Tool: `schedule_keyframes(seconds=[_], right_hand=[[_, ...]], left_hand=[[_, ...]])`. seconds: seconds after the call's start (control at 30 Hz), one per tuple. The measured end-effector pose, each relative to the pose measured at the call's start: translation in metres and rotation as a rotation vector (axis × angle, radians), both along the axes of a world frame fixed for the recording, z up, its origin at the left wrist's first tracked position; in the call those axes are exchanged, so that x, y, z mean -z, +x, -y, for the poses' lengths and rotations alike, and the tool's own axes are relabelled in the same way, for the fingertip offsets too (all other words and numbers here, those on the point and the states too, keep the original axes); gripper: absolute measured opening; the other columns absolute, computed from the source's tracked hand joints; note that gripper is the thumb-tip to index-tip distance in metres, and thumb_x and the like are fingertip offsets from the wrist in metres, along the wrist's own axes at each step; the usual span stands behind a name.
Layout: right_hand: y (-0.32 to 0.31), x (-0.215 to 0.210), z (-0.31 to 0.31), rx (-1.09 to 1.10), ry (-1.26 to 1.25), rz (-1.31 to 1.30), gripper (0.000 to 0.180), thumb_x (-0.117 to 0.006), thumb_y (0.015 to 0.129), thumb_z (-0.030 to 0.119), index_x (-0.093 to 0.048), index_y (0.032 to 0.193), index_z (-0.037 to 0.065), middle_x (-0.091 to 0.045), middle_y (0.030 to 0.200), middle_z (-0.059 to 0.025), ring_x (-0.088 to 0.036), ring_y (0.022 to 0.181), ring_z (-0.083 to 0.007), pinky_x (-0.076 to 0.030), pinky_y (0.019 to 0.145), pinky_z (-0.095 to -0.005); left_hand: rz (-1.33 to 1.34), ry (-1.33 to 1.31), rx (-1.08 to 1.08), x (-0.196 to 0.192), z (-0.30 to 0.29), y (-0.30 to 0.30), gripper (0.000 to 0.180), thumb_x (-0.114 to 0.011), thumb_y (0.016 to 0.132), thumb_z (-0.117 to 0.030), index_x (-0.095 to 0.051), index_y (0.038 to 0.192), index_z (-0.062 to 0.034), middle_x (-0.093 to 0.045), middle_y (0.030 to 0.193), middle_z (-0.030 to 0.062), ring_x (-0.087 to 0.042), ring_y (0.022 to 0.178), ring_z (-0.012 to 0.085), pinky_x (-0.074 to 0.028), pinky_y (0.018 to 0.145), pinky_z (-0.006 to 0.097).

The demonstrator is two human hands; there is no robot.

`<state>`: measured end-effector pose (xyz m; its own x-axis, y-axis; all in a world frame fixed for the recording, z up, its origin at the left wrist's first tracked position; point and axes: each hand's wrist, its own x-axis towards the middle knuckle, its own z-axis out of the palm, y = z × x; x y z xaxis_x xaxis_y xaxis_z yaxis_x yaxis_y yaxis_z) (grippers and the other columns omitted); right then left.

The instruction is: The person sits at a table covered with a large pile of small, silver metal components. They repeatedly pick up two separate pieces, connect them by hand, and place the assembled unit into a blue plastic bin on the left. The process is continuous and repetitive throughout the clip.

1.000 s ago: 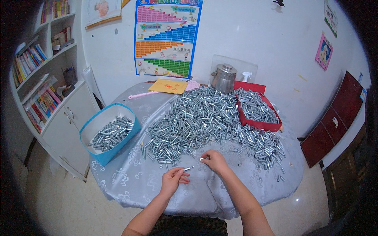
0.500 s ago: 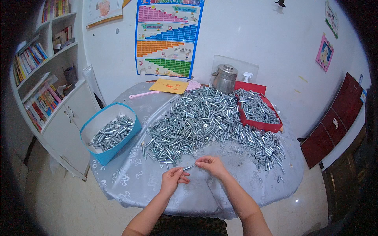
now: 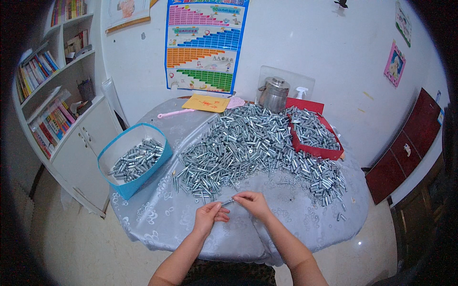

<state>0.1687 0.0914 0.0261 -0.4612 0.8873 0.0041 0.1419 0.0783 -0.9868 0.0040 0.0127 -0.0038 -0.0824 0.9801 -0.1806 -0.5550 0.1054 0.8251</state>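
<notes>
In front of me, low over the near part of the table, my left hand (image 3: 208, 217) pinches a silvery metal bolt (image 3: 228, 202) between thumb and fingers. My right hand (image 3: 254, 203) is closed at the bolt's other end, its fingertips touching it. Whether a small nut or washer sits in those right fingertips is too small to tell. Just beyond both hands spreads a large heap of bolts and metal sleeves (image 3: 248, 148), with a few loose washers (image 3: 196, 200) at its near edge.
A blue-rimmed white box (image 3: 168, 155) with metal pieces stands at the left. A red box (image 3: 317, 152) full of sleeves sits at the far right. Behind the heap are a metal canister (image 3: 274, 95), a yellow envelope (image 3: 205, 103) and a pink-handled swatter (image 3: 176, 114). Patterned cloth (image 3: 157, 229) covers the table.
My right hand has moved slightly left, bringing its fingertips onto the end of the bolt. My left hand keeps its hold in nearly the same place.
</notes>
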Motion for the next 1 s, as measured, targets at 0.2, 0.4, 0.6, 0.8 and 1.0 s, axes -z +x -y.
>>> schedule_keyframes(seconds=[0.2,0.4,0.6,0.8,1.0], right_hand=[[-0.007,-0.01,0.012,-0.007,0.398,0.134,0.015,-0.057,0.08,0.013,-0.063,0.09,0.003,-0.061,0.085,-0.0075,-0.057,0.077,-0.0159,-0.043,0.063,-0.0253],[-0.009,-0.01,0.011,-0.052,0.347,0.131,0.019,-0.054,0.083,0.017,-0.063,0.093,0.004,-0.062,0.088,-0.008,-0.057,0.079,-0.0162,-0.043,0.067,-0.026],[-0.012,-0.006,0.003,-0.128,0.26,0.106,0.021,-0.054,0.083,0.019,-0.063,0.095,0.004,-0.061,0.089,-0.0083,-0.056,0.08,-0.0155,-0.043,0.069,-0.0253],[-0.017,-0.021,0.009,-0.15,0.213,0.053,0.017,-0.058,0.081,0.013,-0.062,0.094,0.001,-0.059,0.087,-0.0054,-0.054,0.083,-0.0115,-0.042,0.073,-0.0232],[-0.015,-0.016,0.009,-0.155,0.047,-0.057,0.019,-0.061,0.078,0.01,-0.062,0.095,0.001,-0.061,0.093,-0.0048,-0.056,0.086,-0.0115,-0.044,0.076,-0.0233]], left_hand=[[0.027,0.005,-0.027,0.001,0.0,-0.001,0.024,-0.049,0.087,-0.016,-0.052,0.097,0.0055,-0.06,0.08,0.0187,-0.061,0.06,0.0225,-0.052,0.053,0.03],[0.025,0.005,-0.018,-0.001,0.001,-0.001,0.023,-0.049,0.087,-0.016,-0.052,0.095,0.0052,-0.06,0.08,0.0193,-0.061,0.06,0.0221,-0.052,0.052,0.03],[0.092,0.014,-0.031,0.002,0.0,-0.005,0.024,-0.047,0.088,-0.017,-0.051,0.093,0.0065,-0.06,0.081,0.0196,-0.061,0.06,0.0213,-0.053,0.053,0.03],[0.147,0.004,-0.044,0.0,0.002,-0.007,0.025,-0.046,0.088,-0.018,-0.052,0.092,0.0059,-0.061,0.081,0.0192,-0.06,0.059,0.0189,-0.053,0.053,0.028],[0.129,0.006,-0.053,0.0,0.002,-0.006,0.025,-0.048,0.088,-0.019,-0.052,0.091,0.0051,-0.061,0.079,0.0177,-0.06,0.059,0.0187,-0.053,0.053,0.027]])
